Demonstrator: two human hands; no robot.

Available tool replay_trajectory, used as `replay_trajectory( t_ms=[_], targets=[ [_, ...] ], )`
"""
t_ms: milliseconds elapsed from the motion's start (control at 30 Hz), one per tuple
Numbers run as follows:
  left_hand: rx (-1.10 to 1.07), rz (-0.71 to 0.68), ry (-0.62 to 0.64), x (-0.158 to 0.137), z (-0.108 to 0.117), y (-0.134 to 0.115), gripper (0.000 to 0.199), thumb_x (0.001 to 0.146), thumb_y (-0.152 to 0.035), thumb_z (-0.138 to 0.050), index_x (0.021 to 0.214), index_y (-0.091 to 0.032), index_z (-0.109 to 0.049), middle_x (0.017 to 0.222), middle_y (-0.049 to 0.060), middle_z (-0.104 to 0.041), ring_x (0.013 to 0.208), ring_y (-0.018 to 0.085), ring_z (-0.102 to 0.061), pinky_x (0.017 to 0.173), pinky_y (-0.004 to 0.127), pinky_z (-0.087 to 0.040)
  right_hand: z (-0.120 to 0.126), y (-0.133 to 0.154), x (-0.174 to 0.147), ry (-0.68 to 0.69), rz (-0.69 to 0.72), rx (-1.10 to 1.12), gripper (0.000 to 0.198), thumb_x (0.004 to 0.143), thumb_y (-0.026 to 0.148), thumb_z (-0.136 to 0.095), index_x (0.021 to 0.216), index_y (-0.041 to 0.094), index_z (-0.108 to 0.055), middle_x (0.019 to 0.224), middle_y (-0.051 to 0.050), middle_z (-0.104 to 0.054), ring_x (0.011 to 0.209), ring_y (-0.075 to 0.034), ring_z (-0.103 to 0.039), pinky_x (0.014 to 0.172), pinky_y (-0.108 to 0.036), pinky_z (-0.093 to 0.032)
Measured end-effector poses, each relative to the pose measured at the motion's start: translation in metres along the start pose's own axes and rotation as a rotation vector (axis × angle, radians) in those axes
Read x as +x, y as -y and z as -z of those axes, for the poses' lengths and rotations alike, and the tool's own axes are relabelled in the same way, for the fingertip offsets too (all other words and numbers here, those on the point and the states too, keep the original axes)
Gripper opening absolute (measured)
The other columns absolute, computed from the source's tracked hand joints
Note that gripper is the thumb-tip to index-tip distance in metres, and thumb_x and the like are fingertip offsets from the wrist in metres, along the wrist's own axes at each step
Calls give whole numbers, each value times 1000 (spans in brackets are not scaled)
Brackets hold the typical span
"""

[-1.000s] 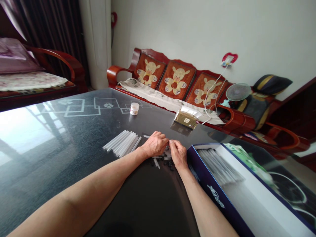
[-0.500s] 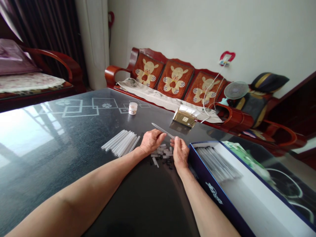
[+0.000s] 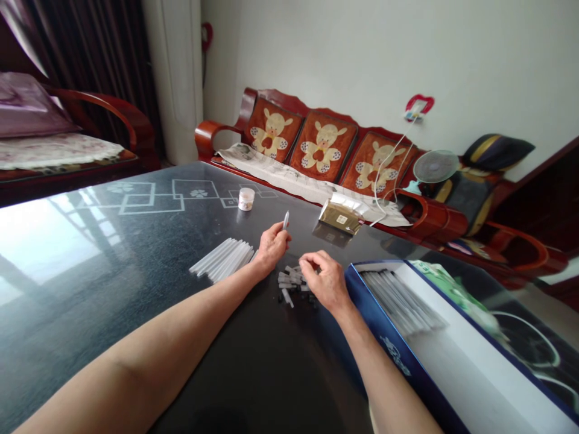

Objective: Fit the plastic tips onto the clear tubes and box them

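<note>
My left hand (image 3: 273, 246) is closed round a translucent pen barrel (image 3: 286, 220), whose pointed end sticks up above the fingers. Its lower part is hidden in the fist. To the right, my right hand (image 3: 326, 278) hovers over a heap of small parts (image 3: 289, 280), with thumb and fingertips curled together. Whatever sits between those fingertips, if anything, I cannot make out. The heap mixes short whitish plugs and small black pieces, partly covered by the right hand. Beside my left wrist lies a row of whitish pen barrels (image 3: 224, 258) on the dark table (image 3: 149, 253).
Close by my right forearm stands a blue box (image 3: 384, 343) with several grey-clear pens (image 3: 402, 301) inside. Farther back are a small white jar (image 3: 246, 199) and a gold tissue pack (image 3: 340, 218). A green-and-white bag (image 3: 456, 289) lies beyond the box.
The pen barrel, earlier slanted between both hands, now points up in my left hand alone. My right hand has let go of it and moved left over the small parts.
</note>
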State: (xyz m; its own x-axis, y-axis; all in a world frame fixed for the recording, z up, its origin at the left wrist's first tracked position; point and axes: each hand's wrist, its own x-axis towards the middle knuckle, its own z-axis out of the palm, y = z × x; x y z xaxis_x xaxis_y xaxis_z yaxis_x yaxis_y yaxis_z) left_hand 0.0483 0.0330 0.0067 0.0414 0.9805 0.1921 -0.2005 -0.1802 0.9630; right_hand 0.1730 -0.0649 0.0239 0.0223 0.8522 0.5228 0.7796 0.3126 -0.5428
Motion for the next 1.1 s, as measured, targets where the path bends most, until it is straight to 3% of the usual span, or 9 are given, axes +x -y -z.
replay_trajectory(
  t_ms=[100,167,367,533,633,767,867,967,1100],
  targets=[
    [342,-243,-61,-3,2,4,30,82,-23,-46,103,-18,-66,68,-1,-61,62,11,-55,62,22,-44,7,15,-4,298,1,-106,12,74,23,-57,71,24,-69,68,1,-64,60,-14,-57,60,-25,-43],
    [477,-336,-64,-6,3,5,30,88,-26,-44,106,-18,-66,74,1,-65,68,13,-58,68,23,-45,8,23,-8,420,34,-148,10,71,20,-60,72,24,-68,68,1,-64,60,-14,-57,59,-24,-41],
    [634,-476,26,-9,2,11,28,90,-25,-45,108,-19,-66,85,4,-70,77,15,-63,74,24,-47,-6,32,-18,481,80,-277,12,67,16,-66,76,24,-67,65,0,-63,61,-16,-56,57,-25,-36],
    [666,-491,64,-10,2,13,29,91,-26,-46,113,-19,-65,90,4,-71,80,15,-65,76,25,-49,-9,27,-17,395,98,-314,19,71,10,-58,81,23,-67,72,-4,-65,68,-19,-60,63,-28,-40],
    [664,-469,113,-11,1,12,33,92,-29,-46,121,-21,-61,90,4,-72,78,16,-66,75,25,-50,-1,16,-6,238,45,-216,25,74,13,-53,93,22,-68,78,-5,-66,69,-19,-61,66,-29,-43],
    [652,-589,271,-13,1,15,35,94,-29,-43,125,-21,-57,101,7,-71,86,16,-67,79,26,-51,7,-9,12,-110,-227,246,30,78,31,-57,105,19,-64,88,-5,-69,73,-18,-64,68,-30,-48],
    [688,-722,356,-15,1,17,33,94,-24,-40,121,-16,-57,103,10,-69,91,18,-66,81,28,-52,6,-28,17,-290,-442,654,41,70,39,-66,105,19,-61,91,-5,-69,76,-16,-66,64,-27,-50],
    [747,-753,414,-19,1,16,31,94,-23,-41,119,-16,-56,101,9,-68,90,17,-66,81,29,-53,2,-39,16,-355,-524,893,42,62,35,-74,99,21,-61,92,-2,-69,75,-14,-66,63,-24,-51],
    [801,-747,485,-22,1,11,31,94,-25,-41,121,-18,-55,104,8,-68,92,18,-67,82,29,-53,-3,-43,15,-347,-575,1037,34,62,32,-76,90,21,-61,84,-1,-70,71,-13,-67,63,-25,-53]
  ],
)
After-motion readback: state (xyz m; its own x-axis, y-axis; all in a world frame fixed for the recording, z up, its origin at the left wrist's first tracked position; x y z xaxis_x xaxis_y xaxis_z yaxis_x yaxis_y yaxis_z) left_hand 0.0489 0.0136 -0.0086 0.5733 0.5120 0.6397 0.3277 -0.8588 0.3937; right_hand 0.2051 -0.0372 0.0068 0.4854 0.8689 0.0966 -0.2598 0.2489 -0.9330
